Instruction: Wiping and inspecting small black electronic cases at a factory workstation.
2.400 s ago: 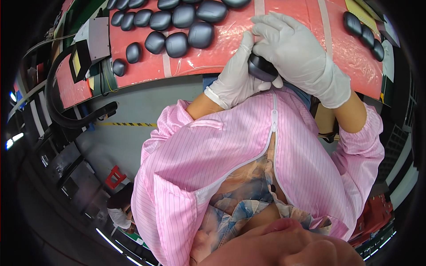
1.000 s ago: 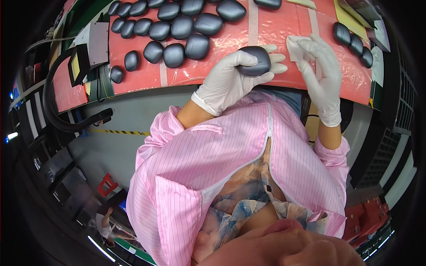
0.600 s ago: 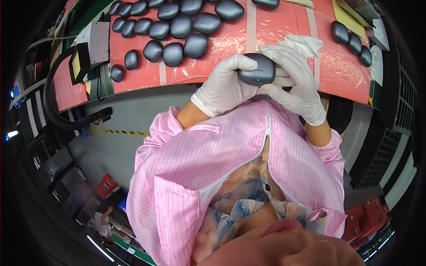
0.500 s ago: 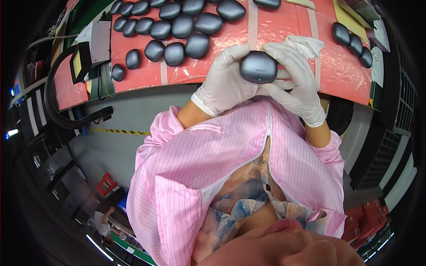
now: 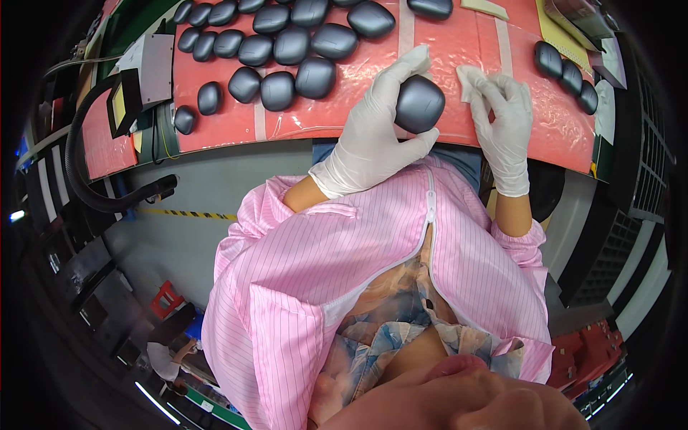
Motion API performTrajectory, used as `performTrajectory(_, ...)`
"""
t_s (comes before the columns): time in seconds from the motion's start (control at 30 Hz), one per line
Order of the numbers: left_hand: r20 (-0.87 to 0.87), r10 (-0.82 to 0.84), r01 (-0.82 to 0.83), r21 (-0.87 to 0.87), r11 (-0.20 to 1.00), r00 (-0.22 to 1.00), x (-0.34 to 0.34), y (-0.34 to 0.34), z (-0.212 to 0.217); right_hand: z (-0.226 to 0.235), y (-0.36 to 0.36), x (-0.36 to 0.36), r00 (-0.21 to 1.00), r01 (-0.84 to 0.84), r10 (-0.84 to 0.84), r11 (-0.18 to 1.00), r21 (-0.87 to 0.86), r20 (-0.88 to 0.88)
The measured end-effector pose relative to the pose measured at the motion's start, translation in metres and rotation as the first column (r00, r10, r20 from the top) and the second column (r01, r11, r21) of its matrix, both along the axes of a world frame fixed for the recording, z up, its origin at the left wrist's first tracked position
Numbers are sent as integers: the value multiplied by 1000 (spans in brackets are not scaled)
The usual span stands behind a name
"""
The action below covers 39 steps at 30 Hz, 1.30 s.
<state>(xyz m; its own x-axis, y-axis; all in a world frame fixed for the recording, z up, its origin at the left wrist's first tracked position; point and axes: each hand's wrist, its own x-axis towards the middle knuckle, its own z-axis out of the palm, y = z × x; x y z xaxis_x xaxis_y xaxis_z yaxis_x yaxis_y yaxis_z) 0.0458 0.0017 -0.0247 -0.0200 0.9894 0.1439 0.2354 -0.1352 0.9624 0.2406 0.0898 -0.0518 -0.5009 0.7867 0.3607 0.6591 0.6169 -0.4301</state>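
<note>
A dark grey, rounded earbud charging case [image 5: 420, 104] is held up just above the near edge of the red-covered table. My left hand [image 5: 367, 143], in a white glove, grips it from the left, with the fingers behind and the thumb below. The smooth face of the case shows. To its right, apart from the case, my gloved right hand [image 5: 505, 125] pinches a small white cloth [image 5: 466, 80] between thumb and fingertips, close over the table.
Several more cases [image 5: 277, 91] lie in rough rows on the red mat [image 5: 365, 82] at the left. Three cases [image 5: 571, 77] sit at the far right by a yellow sheet [image 5: 562, 32]. A metal box [image 5: 158, 70] and a black hose [image 5: 77, 161] flank the table's left end.
My right hand has let go of the case and moved right, with the cloth now at its fingertips. The case has turned in my left hand, so its small green light is out of sight.
</note>
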Motion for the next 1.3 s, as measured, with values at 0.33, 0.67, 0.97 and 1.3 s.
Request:
performTrajectory(0.33, -24, -59, 60, 46, 997, 998, 2, 2, -4, 20, -14, -20, 972, -157, 164, 986, 53, -168)
performTrajectory(0.67, 62, -380, 384, -237, 893, 923, 12, 27, 22, 27, -19, 8, 931, -322, 321, 946, 25, -171)
performTrajectory(0.97, -801, 163, 61, 241, 969, 576, 2, 162, 14, -17, 27, 127, 466, 522, -645, 753, -400, -605)
performTrajectory(1.3, -943, -33, 126, 10, 992, 331, 3, 218, 21, -36, 48, 154, 683, 710, -727, 636, 303, -76)
